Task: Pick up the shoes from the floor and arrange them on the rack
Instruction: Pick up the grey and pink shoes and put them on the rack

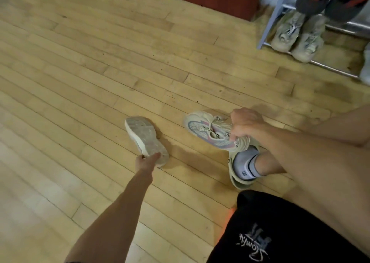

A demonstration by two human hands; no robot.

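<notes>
Two pale sneakers are held above the floor (pixel 80 82): one (pixel 145 139), sole up, is gripped at its heel by the left hand (pixel 146 161), the other (pixel 210 131) is clenched in the right hand (pixel 245 124). Two beige shoes (pixel 296 36) are seen on the rack (pixel 268 22) at 1 o'clock.

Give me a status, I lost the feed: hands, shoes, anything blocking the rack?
Left hand gripping the sole-up sneaker at its heel. Right hand holding the pastel sneaker. Rack upper right, beige pair on its low tier; open floor between.
</notes>
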